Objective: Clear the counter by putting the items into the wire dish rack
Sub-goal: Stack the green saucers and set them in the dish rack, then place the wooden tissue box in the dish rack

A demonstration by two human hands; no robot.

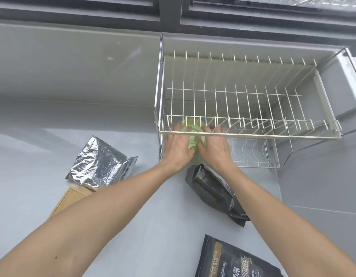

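Note:
A pale green dish (191, 127) is held upright between my left hand (178, 147) and my right hand (214, 149), both gripping its sides. It sits at the left end of the white wire dish rack (251, 134), partly behind the rack's front rail and between its front prongs. My fingertips reach past the rail. The lower part of the dish is hidden by my hands.
On the grey counter (145, 226) lie a crumpled silver foil bag (102, 164), a wooden board (68, 199), a black pouch (215, 193) and a larger black printed bag (236, 260). A lower wire tier (253, 154) sits under the rack. A grey wall (73, 66) stands behind.

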